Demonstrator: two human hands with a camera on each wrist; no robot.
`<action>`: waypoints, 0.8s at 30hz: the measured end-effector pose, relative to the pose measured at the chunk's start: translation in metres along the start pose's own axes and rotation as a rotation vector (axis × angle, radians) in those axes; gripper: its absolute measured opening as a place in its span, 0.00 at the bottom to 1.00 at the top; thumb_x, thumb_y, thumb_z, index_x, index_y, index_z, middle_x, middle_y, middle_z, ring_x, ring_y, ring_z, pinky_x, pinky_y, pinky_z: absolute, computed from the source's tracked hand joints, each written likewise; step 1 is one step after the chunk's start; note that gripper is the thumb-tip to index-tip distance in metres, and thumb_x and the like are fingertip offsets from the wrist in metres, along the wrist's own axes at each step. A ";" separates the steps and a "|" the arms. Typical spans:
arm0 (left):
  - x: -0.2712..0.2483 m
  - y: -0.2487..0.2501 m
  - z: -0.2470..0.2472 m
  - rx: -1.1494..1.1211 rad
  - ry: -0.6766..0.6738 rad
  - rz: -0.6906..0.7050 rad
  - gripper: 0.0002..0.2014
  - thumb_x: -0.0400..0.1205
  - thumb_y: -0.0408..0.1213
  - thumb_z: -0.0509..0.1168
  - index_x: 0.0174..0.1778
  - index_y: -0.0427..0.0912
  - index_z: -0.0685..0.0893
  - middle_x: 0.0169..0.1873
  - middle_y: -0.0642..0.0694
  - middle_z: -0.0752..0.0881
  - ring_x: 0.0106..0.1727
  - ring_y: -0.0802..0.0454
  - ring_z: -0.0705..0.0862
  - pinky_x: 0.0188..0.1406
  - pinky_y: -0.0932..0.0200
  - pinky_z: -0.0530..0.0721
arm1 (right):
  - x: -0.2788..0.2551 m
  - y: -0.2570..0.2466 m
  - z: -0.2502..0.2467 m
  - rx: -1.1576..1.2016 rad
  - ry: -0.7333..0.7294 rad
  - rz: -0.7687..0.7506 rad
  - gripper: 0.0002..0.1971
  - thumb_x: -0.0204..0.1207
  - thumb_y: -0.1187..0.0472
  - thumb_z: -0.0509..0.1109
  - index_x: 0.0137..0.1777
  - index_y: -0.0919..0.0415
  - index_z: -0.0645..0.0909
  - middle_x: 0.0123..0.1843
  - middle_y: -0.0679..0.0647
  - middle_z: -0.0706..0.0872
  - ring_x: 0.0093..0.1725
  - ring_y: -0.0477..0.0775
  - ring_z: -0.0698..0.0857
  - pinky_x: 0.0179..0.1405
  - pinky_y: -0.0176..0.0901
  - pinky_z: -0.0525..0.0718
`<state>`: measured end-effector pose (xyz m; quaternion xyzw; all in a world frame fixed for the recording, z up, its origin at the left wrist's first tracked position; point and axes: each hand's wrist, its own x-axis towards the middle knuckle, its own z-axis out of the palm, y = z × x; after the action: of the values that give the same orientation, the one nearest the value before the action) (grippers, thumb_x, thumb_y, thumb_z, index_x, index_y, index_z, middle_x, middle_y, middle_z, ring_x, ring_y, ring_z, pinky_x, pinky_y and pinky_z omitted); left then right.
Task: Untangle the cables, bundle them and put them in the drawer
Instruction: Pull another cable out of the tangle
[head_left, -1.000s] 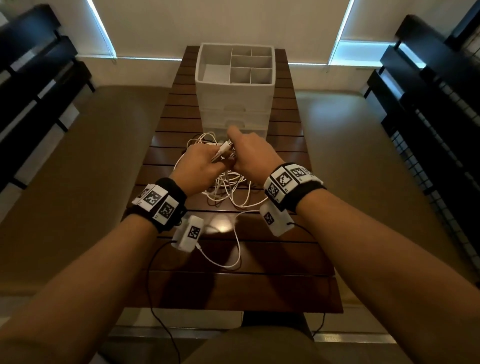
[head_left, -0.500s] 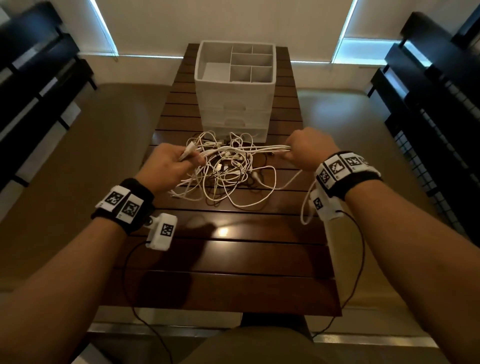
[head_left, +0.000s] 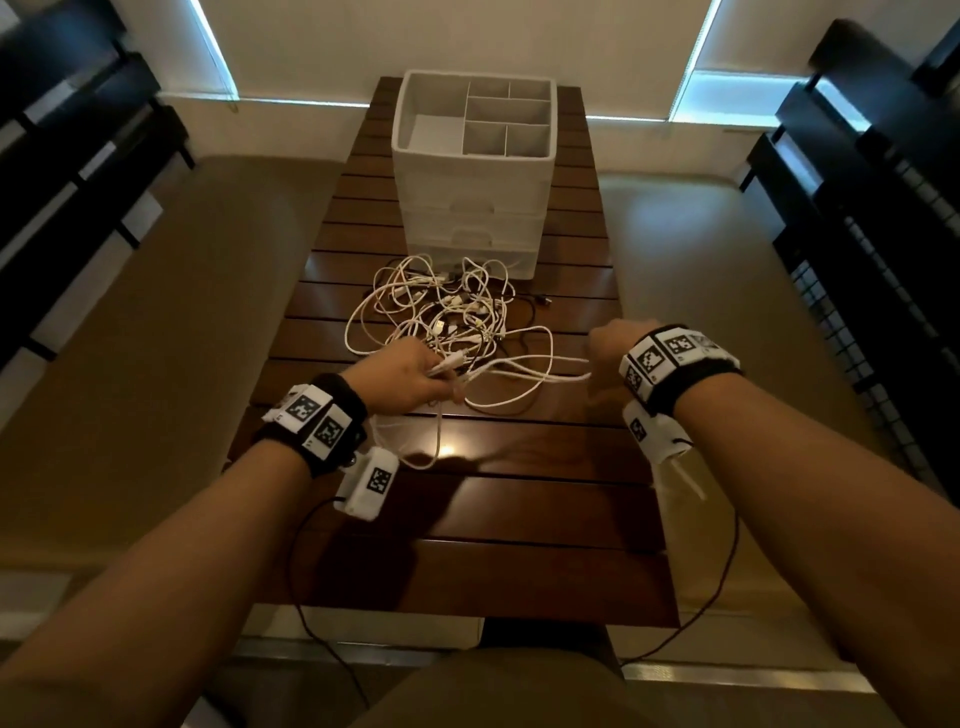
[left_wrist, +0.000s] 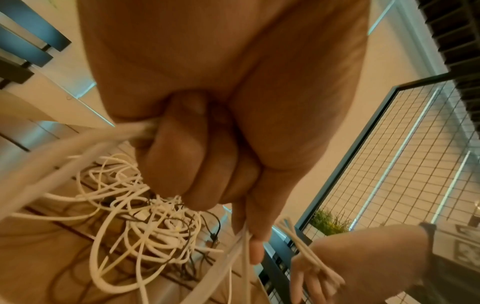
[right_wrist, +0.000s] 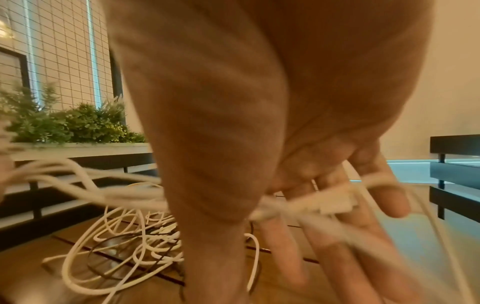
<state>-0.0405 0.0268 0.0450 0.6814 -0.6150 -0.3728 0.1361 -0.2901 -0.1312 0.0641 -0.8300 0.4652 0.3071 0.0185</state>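
Observation:
A white cable (head_left: 524, 371) stretches in several strands between my two hands above the wooden table (head_left: 519, 519). My left hand (head_left: 405, 374) grips its plug ends in a fist; the left wrist view shows the left hand (left_wrist: 197, 154) with curled fingers and strands leaving on both sides. My right hand (head_left: 613, 343) holds the other end, and in the blurred right wrist view the strands (right_wrist: 311, 205) cross between thumb and loosely bent fingers. Behind them lies the tangle (head_left: 441, 306) of white cables. The white drawer unit (head_left: 470, 208) stands beyond it, drawers shut.
A thin black cable (head_left: 530, 304) runs through the tangle's right side. Dark slatted benches flank the table on both sides. A wire grid and green plants (right_wrist: 78, 123) stand to the right. The drawer unit's top tray has bare compartments.
Both hands have come toward me and closer together. The held white cable now hangs in front of the tangle instead of across it.

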 end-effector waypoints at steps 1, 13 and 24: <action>0.003 0.001 0.004 0.010 -0.019 -0.008 0.05 0.85 0.41 0.75 0.47 0.52 0.96 0.40 0.39 0.93 0.34 0.50 0.84 0.42 0.54 0.81 | 0.000 -0.003 0.002 0.018 -0.049 -0.014 0.29 0.66 0.38 0.85 0.62 0.52 0.87 0.48 0.49 0.88 0.48 0.57 0.88 0.52 0.53 0.88; 0.013 0.025 -0.017 -0.809 0.325 0.027 0.24 0.92 0.55 0.59 0.37 0.45 0.85 0.21 0.50 0.67 0.20 0.53 0.63 0.19 0.63 0.63 | -0.002 -0.091 -0.006 0.889 0.065 -0.621 0.57 0.68 0.38 0.85 0.90 0.49 0.57 0.85 0.54 0.74 0.81 0.53 0.76 0.81 0.53 0.76; 0.014 0.030 -0.045 -1.379 0.217 0.195 0.28 0.94 0.58 0.50 0.30 0.46 0.67 0.23 0.50 0.60 0.21 0.55 0.60 0.18 0.60 0.61 | 0.000 -0.143 0.008 1.102 0.325 -0.575 0.26 0.92 0.55 0.62 0.27 0.52 0.69 0.21 0.44 0.73 0.22 0.40 0.73 0.28 0.39 0.67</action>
<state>-0.0329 -0.0051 0.0904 0.4150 -0.2794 -0.5936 0.6304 -0.1822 -0.0480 0.0211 -0.8263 0.3107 -0.1239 0.4532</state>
